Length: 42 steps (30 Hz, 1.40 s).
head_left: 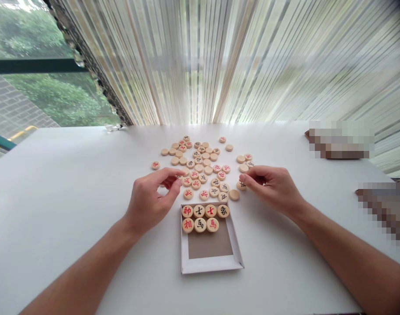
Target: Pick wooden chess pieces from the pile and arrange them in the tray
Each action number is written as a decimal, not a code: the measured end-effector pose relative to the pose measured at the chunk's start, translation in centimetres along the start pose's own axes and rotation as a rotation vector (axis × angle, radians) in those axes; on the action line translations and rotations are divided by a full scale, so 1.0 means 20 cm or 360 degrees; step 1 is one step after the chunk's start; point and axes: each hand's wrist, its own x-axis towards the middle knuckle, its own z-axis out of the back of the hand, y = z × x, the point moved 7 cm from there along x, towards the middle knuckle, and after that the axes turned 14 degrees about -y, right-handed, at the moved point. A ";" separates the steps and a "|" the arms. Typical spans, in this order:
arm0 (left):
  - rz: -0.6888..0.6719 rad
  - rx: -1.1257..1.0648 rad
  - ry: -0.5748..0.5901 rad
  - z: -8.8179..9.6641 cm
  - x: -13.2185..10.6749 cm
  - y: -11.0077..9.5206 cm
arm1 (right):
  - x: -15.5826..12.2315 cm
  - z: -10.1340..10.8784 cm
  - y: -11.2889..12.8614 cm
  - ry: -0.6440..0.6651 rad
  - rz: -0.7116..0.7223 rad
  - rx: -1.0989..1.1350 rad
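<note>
Many round wooden xiangqi pieces (194, 175) lie scattered on the white table, some showing red or black characters, others blank side up. My left hand (154, 192) is at their left edge, thumb and index finger nearly together. A partly covered piece shows at those fingertips; whether it is gripped is unclear. At the right edge, my right hand (273, 188) has its fingers curled and its thumb tip against the index finger, close over a black-marked piece (241, 185). Between my forearms sits a shallow white box (211, 264) with two rows of face-up pieces (200, 225) at its far end.
The white table (88, 175) reaches back to a string curtain (193, 65) and a window at the left. Two blurred-out brown-edged objects (347, 154) lie on the right side. A few single pieces, such as a red-marked one (222, 140), lie apart from the cluster.
</note>
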 end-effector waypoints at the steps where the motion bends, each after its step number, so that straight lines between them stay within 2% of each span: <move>1: 0.0001 0.0002 -0.0001 0.00 0.00 0.00 | 0.00 0.00 0.00 0.0000 0.0001 -0.0002; 42: -0.0067 0.0003 0.0045 -0.01 -0.01 -0.03 | 0.00 0.00 0.02 0.0014 0.0030 -0.0009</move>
